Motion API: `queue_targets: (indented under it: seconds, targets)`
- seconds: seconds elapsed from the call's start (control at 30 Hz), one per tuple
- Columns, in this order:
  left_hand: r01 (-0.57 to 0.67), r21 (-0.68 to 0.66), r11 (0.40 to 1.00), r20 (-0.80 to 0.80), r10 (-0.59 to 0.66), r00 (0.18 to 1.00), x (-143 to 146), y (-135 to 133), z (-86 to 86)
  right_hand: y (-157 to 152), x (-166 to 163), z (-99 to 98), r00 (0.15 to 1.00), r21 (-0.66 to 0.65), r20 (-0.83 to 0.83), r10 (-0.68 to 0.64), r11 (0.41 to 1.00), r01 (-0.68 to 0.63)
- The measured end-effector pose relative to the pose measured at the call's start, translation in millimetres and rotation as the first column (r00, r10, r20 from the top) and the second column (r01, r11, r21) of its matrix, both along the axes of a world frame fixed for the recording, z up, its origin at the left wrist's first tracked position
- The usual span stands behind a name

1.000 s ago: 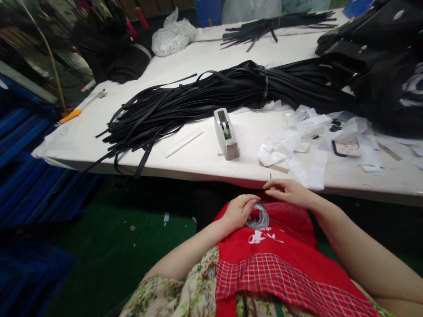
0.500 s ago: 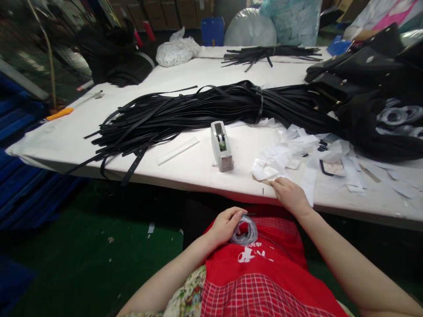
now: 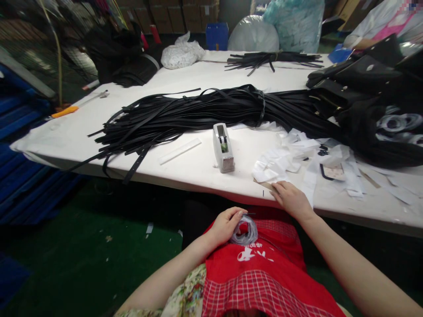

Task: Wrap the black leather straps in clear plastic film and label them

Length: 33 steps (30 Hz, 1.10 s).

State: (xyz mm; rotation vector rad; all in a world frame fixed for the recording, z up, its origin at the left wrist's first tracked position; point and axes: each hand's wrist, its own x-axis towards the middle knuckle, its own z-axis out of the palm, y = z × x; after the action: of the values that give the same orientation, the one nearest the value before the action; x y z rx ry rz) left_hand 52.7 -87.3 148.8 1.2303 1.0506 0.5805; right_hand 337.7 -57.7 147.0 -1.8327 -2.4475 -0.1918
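Left hand (image 3: 224,226): fingers curled around the clear tape roll (image 3: 247,233), low in the lap on the red apron (image 3: 264,273).
Right hand (image 3: 291,199): flat and slack, touching white paper strips (image 3: 274,163) at the near table (image 3: 191,169) edge.
Roll: probably light, rigid and slick; best pinched through its hole.
Around: tape dispenser (image 3: 222,147) beyond; black straps (image 3: 198,112) farther, not obstructing.
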Motion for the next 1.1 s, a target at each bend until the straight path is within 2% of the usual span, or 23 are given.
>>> queue_targets:
  seconds: [0.13,0.27,0.33,0.4,0.47,0.57,0.63,0.73,0.87,0.97,1.1]
  targets:
    - [-0.005,-0.041,0.999,0.035,0.007,0.999,1.1,-0.6,0.2,3.2,1.1,4.4,1.0,-0.025,-0.001,0.009,1.0,-0.009]
    - [0.001,-0.2,0.98,0.141,0.028,0.99,0.7,-0.8,-6.3,1.3,4.9,20.1,0.998,-0.035,-0.044,-0.048,0.998,0.047]
    - [0.009,-0.297,0.955,0.197,0.052,0.979,0.4,-0.1,-10.1,-4.7,1.8,31.8,0.973,-0.123,-0.17,-0.153,0.983,0.133]
    - [0.02,-0.355,0.935,0.22,0.063,0.974,0.3,1.1,-12.1,-14.9,-6.7,44.7,0.899,-0.284,-0.359,-0.251,0.947,0.151]
    - [0.021,-0.361,0.932,0.218,0.063,0.974,0.5,2.6,-12.3,-28.4,-19.2,57.0,0.813,-0.392,-0.507,-0.285,0.917,0.077]
    - [0.005,-0.319,0.948,0.202,0.063,0.977,1.3,4.6,-11.5,-50.4,-39.3,70.7,0.756,-0.429,-0.602,-0.257,0.903,-0.035]
    - [-0.003,-0.277,0.961,0.192,0.059,0.98,1.7,5.1,-11.4,-62.5,-50.8,75.2,0.77,-0.459,-0.599,-0.219,0.882,-0.107]
    - [0.003,-0.243,0.97,0.185,0.044,0.982,1.7,5.0,-12.5,-71.8,-67.0,76.7,0.849,-0.483,-0.512,-0.13,0.861,-0.159]
    - [0.025,-0.242,0.97,0.173,0.017,0.985,2.2,5.1,-15.2,-69.6,-92.2,74.8,0.956,-0.393,-0.293,-0.004,0.912,-0.117]
    - [0.033,-0.18,0.983,0.149,-0.006,0.989,2.9,5.5,-15.7,-65.1,-107.6,70.4,0.976,-0.363,-0.196,0.097,0.917,-0.164]
    - [0.045,-0.138,0.989,0.17,-0.021,0.985,2.8,5.5,-12.7,-58.2,-109.3,62.1,0.965,-0.295,-0.214,0.149,0.932,-0.209]
